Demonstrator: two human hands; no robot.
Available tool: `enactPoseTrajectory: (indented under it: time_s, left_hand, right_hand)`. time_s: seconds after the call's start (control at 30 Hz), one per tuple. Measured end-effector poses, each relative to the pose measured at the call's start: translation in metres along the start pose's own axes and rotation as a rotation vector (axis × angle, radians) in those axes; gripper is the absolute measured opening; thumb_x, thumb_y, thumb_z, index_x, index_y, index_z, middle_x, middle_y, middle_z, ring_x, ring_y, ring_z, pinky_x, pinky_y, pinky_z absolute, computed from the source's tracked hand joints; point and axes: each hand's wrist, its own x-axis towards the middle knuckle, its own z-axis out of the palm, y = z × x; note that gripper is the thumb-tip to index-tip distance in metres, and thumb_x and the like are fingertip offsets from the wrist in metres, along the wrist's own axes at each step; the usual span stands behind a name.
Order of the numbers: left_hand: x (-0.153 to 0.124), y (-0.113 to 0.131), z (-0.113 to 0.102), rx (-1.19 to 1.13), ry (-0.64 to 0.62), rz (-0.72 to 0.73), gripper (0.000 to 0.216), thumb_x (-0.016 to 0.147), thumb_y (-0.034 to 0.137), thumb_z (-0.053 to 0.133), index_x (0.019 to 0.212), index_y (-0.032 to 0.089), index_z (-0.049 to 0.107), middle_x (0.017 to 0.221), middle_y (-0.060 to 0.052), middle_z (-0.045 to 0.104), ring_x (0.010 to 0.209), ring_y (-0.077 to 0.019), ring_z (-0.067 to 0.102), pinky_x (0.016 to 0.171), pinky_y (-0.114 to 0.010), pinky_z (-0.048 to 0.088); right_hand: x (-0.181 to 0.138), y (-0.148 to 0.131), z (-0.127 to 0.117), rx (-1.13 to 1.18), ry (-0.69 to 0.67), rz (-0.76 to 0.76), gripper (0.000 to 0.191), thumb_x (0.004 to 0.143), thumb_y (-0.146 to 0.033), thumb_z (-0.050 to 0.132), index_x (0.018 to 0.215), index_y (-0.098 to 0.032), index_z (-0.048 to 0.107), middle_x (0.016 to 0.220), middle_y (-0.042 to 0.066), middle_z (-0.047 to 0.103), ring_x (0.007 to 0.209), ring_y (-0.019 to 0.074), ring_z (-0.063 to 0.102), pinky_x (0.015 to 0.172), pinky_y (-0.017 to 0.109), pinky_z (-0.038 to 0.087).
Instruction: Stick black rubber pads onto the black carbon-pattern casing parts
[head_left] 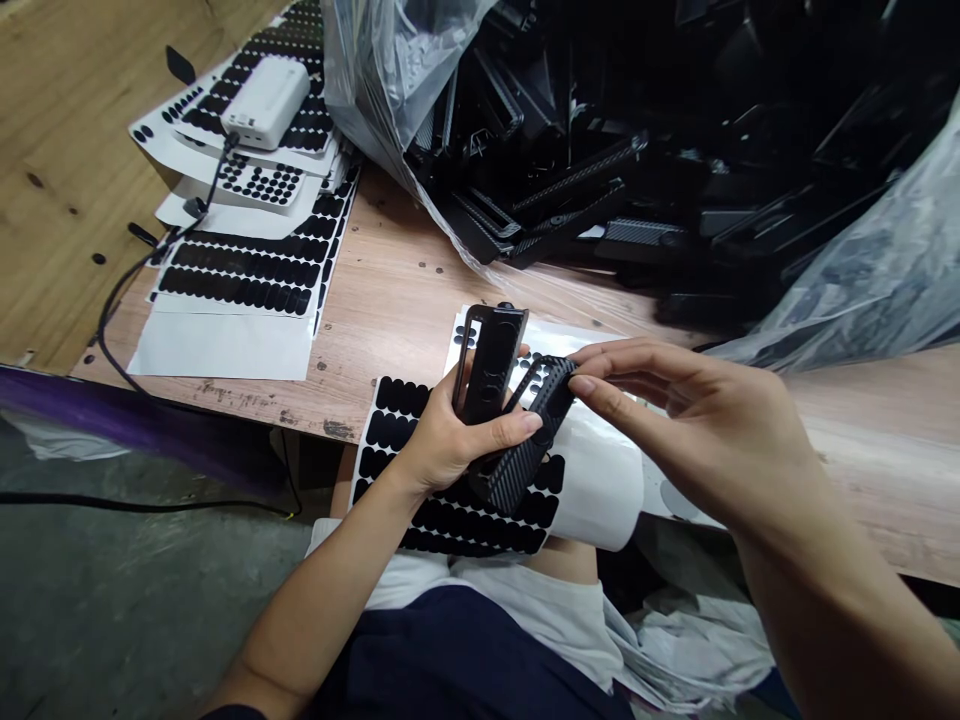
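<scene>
My left hand is closed around two black plastic parts, its thumb lying across the nearer one. The farther part is a long open frame, tilted upward. The nearer part has a ribbed, carbon-look surface and slants up to the right. At its upper right end, my right hand pinches the corner between thumb and fingers. Whether a small sticker is in that pinch, I cannot tell. Below both parts, a sheet of black oval stickers lies over my lap and the table edge.
A large clear plastic bag full of similar black parts fills the back right. At the left lie stacked sticker sheets, with a white power bank and its black cable on top. The wooden table's front edge runs before me.
</scene>
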Motion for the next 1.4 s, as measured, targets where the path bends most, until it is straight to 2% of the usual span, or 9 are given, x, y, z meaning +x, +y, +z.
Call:
enactPoseTrajectory:
  time_s: [0.3, 0.43, 0.5, 0.57, 0.7, 0.87, 1.03, 1.2, 1.4]
  left_hand:
    - [0.000, -0.001, 0.001, -0.013, -0.014, -0.006, 0.068, 0.071, 0.036, 0.094, 0.131, 0.025, 0.065, 0.081, 0.004, 0.064, 0.074, -0.0149, 0.065, 0.085, -0.036, 0.058]
    - [0.000, 0.000, 0.001, -0.062, -0.035, -0.022, 0.068, 0.071, 0.037, 0.094, 0.129, 0.026, 0.062, 0.080, 0.005, 0.063, 0.070, -0.0146, 0.064, 0.079, -0.036, 0.058]
    - [0.000, 0.001, 0.001, -0.053, -0.033, -0.013, 0.062, 0.069, 0.037, 0.095, 0.121, 0.024, 0.064, 0.082, 0.004, 0.063, 0.072, -0.0150, 0.064, 0.078, -0.035, 0.058]
    - [-0.001, 0.000, 0.000, -0.034, -0.029, 0.004, 0.055, 0.068, 0.038, 0.095, 0.110, 0.022, 0.064, 0.082, 0.003, 0.063, 0.073, -0.0153, 0.064, 0.078, -0.034, 0.057]
    - [0.000, -0.003, 0.000, -0.001, -0.044, 0.035, 0.058, 0.068, 0.033, 0.096, 0.113, 0.023, 0.061, 0.084, 0.004, 0.065, 0.076, -0.0154, 0.064, 0.081, -0.035, 0.056]
    - [0.002, -0.004, 0.001, -0.004, -0.021, 0.075, 0.076, 0.062, 0.028, 0.099, 0.126, 0.025, 0.058, 0.088, 0.004, 0.067, 0.077, -0.0145, 0.065, 0.081, -0.034, 0.057]
    - [0.004, 0.003, 0.002, -0.112, -0.066, -0.017, 0.092, 0.069, 0.029, 0.096, 0.148, 0.022, 0.048, 0.077, 0.005, 0.065, 0.067, -0.0114, 0.063, 0.073, -0.029, 0.058]
    - [0.005, 0.007, 0.001, -0.218, 0.019, 0.008, 0.099, 0.070, 0.036, 0.095, 0.153, 0.022, 0.045, 0.084, 0.003, 0.068, 0.063, -0.0110, 0.064, 0.060, -0.023, 0.054]
    - [0.004, 0.007, 0.005, -0.265, 0.056, 0.043, 0.086, 0.070, 0.034, 0.096, 0.144, 0.020, 0.053, 0.089, 0.000, 0.075, 0.067, -0.0105, 0.068, 0.059, -0.018, 0.053]
  right_hand:
    - [-0.011, 0.000, 0.007, -0.260, 0.120, -0.216, 0.005, 0.090, -0.036, 0.077, 0.095, -0.034, 0.078, 0.118, 0.007, 0.077, 0.113, 0.0368, 0.071, 0.102, 0.058, 0.054]
    - [-0.009, 0.004, 0.005, -0.347, 0.186, -0.285, 0.042, 0.082, -0.042, 0.085, 0.122, -0.032, 0.077, 0.153, 0.011, 0.058, 0.143, 0.0449, 0.051, 0.113, 0.063, 0.046]
    - [-0.005, 0.008, 0.001, -0.282, 0.011, -0.198, 0.052, 0.083, -0.049, 0.082, 0.131, -0.030, 0.074, 0.140, 0.012, 0.069, 0.130, 0.0424, 0.063, 0.107, 0.062, 0.051]
    - [0.001, 0.010, -0.002, -0.213, -0.113, -0.120, 0.042, 0.088, -0.055, 0.077, 0.121, -0.029, 0.079, 0.118, 0.010, 0.079, 0.111, 0.0380, 0.073, 0.100, 0.059, 0.056]
    - [0.012, -0.002, 0.002, -0.154, 0.096, -0.172, 0.029, 0.092, -0.054, 0.072, 0.106, -0.030, 0.081, 0.118, 0.010, 0.080, 0.115, 0.0344, 0.072, 0.106, 0.055, 0.052]
    - [0.035, -0.019, 0.028, 0.162, -0.059, -0.115, 0.043, 0.072, -0.051, 0.090, 0.103, -0.024, 0.077, 0.103, 0.007, 0.081, 0.099, 0.0297, 0.075, 0.098, 0.049, 0.058]
    - [0.058, -0.023, 0.015, 0.671, 0.231, 0.057, 0.029, 0.082, -0.056, 0.079, 0.095, -0.032, 0.072, 0.117, 0.002, 0.078, 0.118, 0.0266, 0.070, 0.095, 0.041, 0.060]
    - [0.031, -0.014, 0.010, 0.689, -0.056, 0.288, 0.034, 0.075, -0.059, 0.085, 0.088, -0.028, 0.079, 0.109, 0.005, 0.078, 0.109, 0.0266, 0.069, 0.086, 0.036, 0.059]
    - [0.004, 0.007, 0.028, 0.778, -0.136, 0.427, 0.036, 0.069, -0.051, 0.094, 0.090, -0.025, 0.081, 0.095, 0.002, 0.075, 0.080, 0.0145, 0.064, 0.060, 0.022, 0.051]
